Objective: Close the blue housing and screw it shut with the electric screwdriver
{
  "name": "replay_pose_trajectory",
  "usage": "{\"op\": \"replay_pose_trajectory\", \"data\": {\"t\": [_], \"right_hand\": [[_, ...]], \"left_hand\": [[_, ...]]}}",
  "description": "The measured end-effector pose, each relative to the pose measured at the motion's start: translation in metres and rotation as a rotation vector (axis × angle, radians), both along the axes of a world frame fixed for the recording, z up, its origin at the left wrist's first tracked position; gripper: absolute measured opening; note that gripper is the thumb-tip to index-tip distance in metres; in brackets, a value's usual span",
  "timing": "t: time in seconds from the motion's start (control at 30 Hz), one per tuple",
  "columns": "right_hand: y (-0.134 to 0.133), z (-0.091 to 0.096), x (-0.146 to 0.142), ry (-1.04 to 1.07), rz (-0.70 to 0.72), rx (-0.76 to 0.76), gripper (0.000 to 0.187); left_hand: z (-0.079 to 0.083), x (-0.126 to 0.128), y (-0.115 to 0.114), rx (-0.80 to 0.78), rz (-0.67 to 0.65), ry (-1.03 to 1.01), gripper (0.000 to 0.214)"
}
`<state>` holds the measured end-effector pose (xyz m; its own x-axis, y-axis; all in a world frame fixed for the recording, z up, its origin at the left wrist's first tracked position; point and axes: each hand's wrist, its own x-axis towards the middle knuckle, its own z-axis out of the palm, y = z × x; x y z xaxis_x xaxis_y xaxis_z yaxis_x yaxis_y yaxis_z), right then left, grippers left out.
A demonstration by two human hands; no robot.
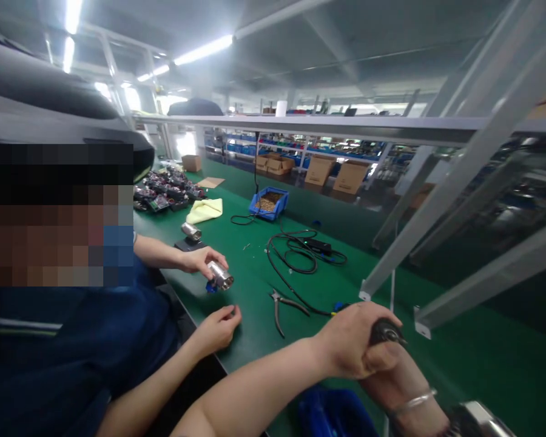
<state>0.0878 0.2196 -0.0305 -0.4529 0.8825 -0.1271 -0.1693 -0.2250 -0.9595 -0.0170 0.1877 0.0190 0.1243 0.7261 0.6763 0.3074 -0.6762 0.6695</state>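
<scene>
Gripping a dark knob in left-hand fingers, right of the pliers above the tabletop. Right hand beneath, fingers hidden. Likely hard, small, light: pinching sides.

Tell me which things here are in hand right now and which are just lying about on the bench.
In hand:
- left hand gripping a dark handle
- right hand's wrist with a bracelet; the hand itself is out of frame
- co-worker's hand holding a silver cylinder

Lying about:
- pliers
- black cable
- blue bin
- yellow cloth
</scene>
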Motion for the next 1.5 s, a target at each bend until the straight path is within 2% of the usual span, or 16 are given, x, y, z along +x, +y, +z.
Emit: {"op": "replay_pose_trajectory", "data": {"t": [0.1, 0.17, 0.27, 0.37, 0.43, 0.6, 0.73, 0.8, 0.83, 0.9, 0.97, 1.07, 1.17, 1.3, 1.4, 1.5], "right_hand": [[-0.002, 0.02, 0.01, -0.202, 0.041, 0.001, 0.042], [-0.002, 0.045, 0.015, -0.404, -0.071, 0.204, 0.048], [0.002, 0.09, 0.018, -0.556, -0.363, 0.607, 0.048], [0.008, 0.123, 0.012, -0.578, -0.342, 0.923, 0.036], [0.014, 0.131, 0.006, -0.587, -0.283, 1.058, 0.026], [0.018, 0.13, 0.002, -0.509, -0.315, 1.169, 0.018], [0.004, 0.144, 0.012, -0.365, -0.428, 1.249, 0.016], [-0.003, 0.151, 0.018, -0.279, -0.553, 1.209, 0.014], [-0.004, 0.152, 0.021, -0.252, -0.588, 1.131, 0.014], [-0.002, 0.147, 0.024, -0.241, -0.534, 0.888, 0.021], [0.003, 0.131, 0.024, -0.257, -0.417, 0.637, 0.031], [0.006, 0.102, 0.019, -0.263, -0.417, 0.455, 0.039], [-0.002, 0.085, 0.011, -0.255, -0.336, 0.395, 0.041], [-0.016, 0.072, -0.008, -0.215, -0.192, 0.407, 0.038], [-0.014, 0.052, -0.026, -0.229, -0.14, 0.452, 0.035], [-0.002, 0.021, -0.043, -0.258, -0.066, 0.45, 0.038]], "left_hand": [[0.016, -0.003, 0.013, -0.074, 0.132, -0.151, 0.02], [0.024, -0.007, 0.024, -0.126, 0.136, -0.209, 0.016], [0.029, -0.009, 0.039, -0.179, 0.103, -0.213, 0.019], [0.028, -0.004, 0.045, -0.207, 0.102, -0.216, 0.028], [0.027, -0.001, 0.046, -0.209, 0.094, -0.24, 0.033], [0.029, 0.001, 0.043, -0.242, 0.081, -0.235, 0.033], [0.027, 0.005, 0.037, -0.21, 0.083, -0.209, 0.027], [0.021, 0.009, 0.03, -0.198, 0.07, -0.181, 0.023], [0.017, 0.011, 0.026, -0.181, 0.055, -0.164, 0.022], [0.007, 0.014, 0.016, -0.114, 0.014, -0.132, 0.025], [-0.003, 0.015, 0.006, -0.015, -0.023, -0.135, 0.038], [-0.016, 0.015, -0.009, 0.105, 0.006, -0.181, 0.054], [-0.026, 0.012, -0.022, 0.152, 0.055, -0.192, 0.057], [-0.042, 0.005, -0.036, 0.102, 0.089, -0.161, 0.054], [-0.06, -0.002, -0.04, -0.049, 0.147, -0.204, 0.048], [-0.077, -0.008, -0.035, -0.269, 0.154, -0.326, 0.051]]}}
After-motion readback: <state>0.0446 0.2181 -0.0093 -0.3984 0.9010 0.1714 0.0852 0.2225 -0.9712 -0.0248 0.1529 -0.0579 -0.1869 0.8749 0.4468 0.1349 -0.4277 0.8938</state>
